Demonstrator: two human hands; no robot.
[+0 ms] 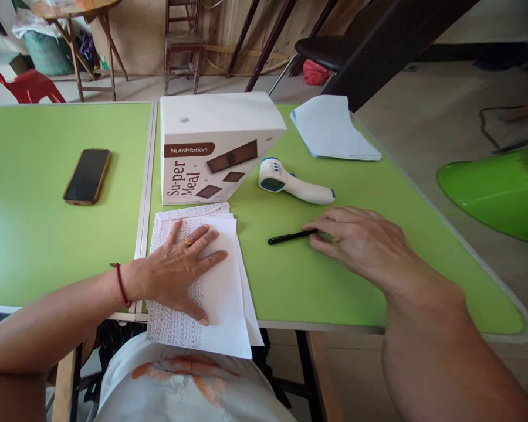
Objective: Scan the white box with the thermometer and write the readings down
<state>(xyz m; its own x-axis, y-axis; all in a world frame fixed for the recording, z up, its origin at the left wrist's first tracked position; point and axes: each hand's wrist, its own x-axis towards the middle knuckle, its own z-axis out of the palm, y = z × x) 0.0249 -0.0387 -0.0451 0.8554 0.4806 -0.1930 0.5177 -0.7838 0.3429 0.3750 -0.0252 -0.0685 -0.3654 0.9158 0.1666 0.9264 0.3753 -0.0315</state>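
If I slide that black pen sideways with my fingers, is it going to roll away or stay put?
The black pen looks thin and round, so it would probably roll if nudged across its length. The green table looks smooth and flat, so little would stop it. It seems light; the right hand, whose fingertips touch one end, could likely pinch it up easily.

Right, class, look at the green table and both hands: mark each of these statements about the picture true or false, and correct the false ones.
1. The left hand lies flat on the sheets of paper. True.
2. The right hand grips the thermometer. False: its fingertips are at the black pen; the thermometer lies apart.
3. The phone rests on the white box. False: it lies on the table, left of the box.
4. The pen lies on the table. True.
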